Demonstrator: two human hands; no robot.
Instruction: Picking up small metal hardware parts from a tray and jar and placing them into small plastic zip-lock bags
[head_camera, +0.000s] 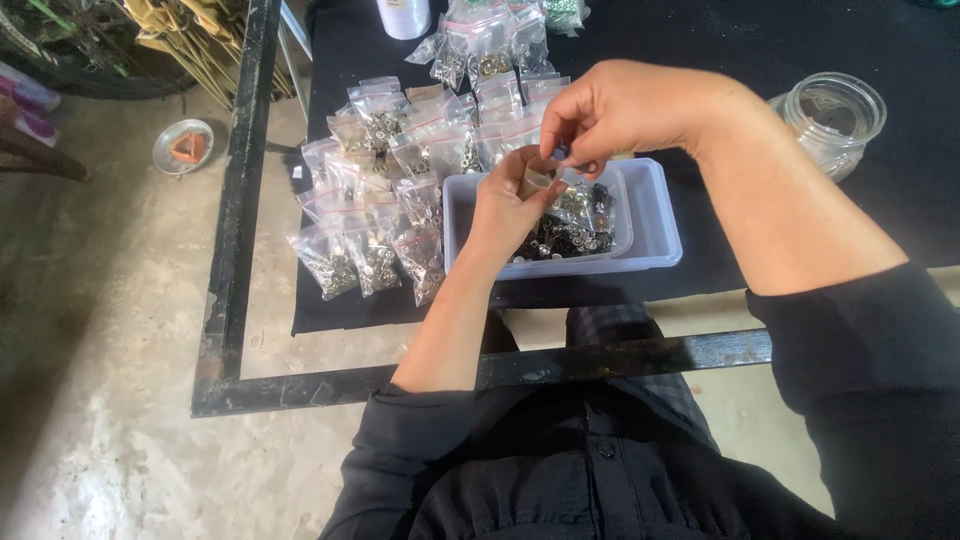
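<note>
the left hand (507, 205) pinches a small clear plastic bag (538, 176) upright, mouth up; the right hand (620, 112) pinches something tiny directly above it, over the pale blue plastic tray (655, 215).

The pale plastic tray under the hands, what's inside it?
The tray holds a heap of small dark and silvery metal pieces with some clear bags. The left hand and right hand cover part of it.

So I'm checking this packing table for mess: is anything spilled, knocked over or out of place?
Nothing looks spilled. The small parts stay inside the plastic tray, and the filled bags lie in a loose heap beside it. The glass jar stands upright. Both hands, left hand and right hand, work a small bag above the tray.
</note>
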